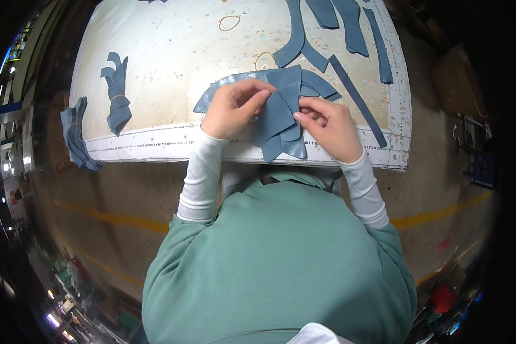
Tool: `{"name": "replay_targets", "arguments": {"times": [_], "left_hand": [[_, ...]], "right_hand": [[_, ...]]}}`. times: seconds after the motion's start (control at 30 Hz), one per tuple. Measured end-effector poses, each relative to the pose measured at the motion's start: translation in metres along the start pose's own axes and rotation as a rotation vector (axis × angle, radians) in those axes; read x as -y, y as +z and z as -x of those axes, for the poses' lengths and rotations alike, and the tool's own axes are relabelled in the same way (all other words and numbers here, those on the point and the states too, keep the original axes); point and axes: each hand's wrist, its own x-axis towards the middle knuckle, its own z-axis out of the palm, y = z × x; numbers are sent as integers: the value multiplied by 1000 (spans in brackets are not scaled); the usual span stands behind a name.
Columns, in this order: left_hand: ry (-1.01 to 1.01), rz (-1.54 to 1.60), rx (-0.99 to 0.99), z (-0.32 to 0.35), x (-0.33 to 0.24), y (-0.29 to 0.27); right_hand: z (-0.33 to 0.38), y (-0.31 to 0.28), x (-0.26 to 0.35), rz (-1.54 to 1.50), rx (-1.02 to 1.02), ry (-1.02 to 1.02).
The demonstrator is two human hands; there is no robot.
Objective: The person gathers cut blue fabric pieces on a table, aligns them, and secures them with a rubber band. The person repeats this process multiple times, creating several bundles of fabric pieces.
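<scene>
A small stack of blue leather-like cut pieces (278, 117) lies over the table's near edge, between my hands. The top piece has a row of small dark notches running slantwise across it. My left hand (232, 109) is closed in a pinch, thumb and forefinger meeting at the stack's upper left. My right hand (331, 129) pinches the right edge of the stack between thumb and fingers. Beneath and behind the stack, a wide curved blue piece (215, 94) shows on both sides. What sits between the left fingertips is partly hidden.
Two banded bundles of blue strips, one upright (118, 100) and one at the table's left edge (76, 132), lie to the left. Yellow rubber bands (229, 23) rest farther back. Long blue pieces (295, 34) and a narrow strip (358, 100) lie at right on the pale table (172, 74).
</scene>
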Motion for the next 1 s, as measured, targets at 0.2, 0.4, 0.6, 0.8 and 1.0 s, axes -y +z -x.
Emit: {"name": "replay_targets", "arguments": {"times": [0.2,0.4,0.6,0.8,1.0], "left_hand": [[45,-276,-160,13,-2,13],[102,-502,-45,27,2,5],[-29,403,-276,24,4,18],[89,428,-287,21,2,37],[59,515,-452,27,6,13]], "right_hand": [[-3,7,-8,82,-72,-31],[-6,-1,-15,-246,-145,31],[-6,-18,-2,-531,-17,105],[-10,7,8,-565,-64,40],[-7,5,7,143,-99,-29]]}}
